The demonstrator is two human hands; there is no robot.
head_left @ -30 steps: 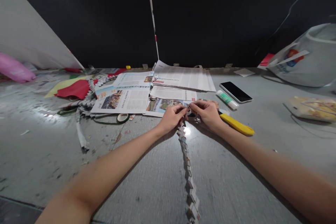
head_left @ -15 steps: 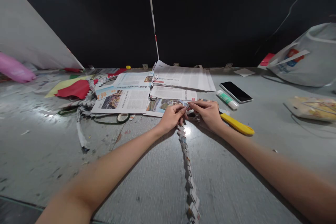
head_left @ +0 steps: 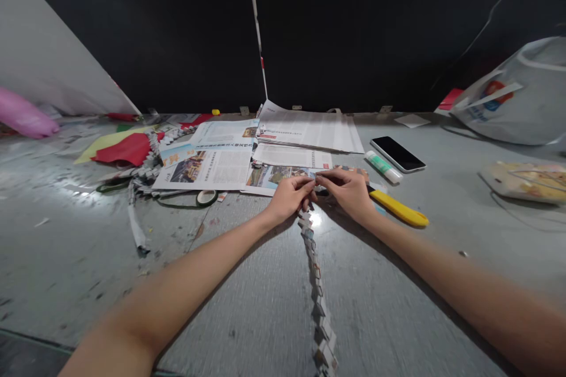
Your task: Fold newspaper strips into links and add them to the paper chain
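Pinching the far end of a folded-paper chain [head_left: 326,333] at centre, left hand [head_left: 287,199] meets right hand [head_left: 352,193], whose fingertips press on something too small to identify; linked folds already run nearward, far tip seemingly unfinished, remaining length unclear.

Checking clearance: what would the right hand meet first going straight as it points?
Most likely the left hand, its fingertips close beside those of the right hand; any gap is unclear.

Folded-paper chain [head_left: 319,294], pale, zigzag-edged, lying lengthwise on grey tabletop [head_left: 260,300], far end at fingers [head_left: 308,188].
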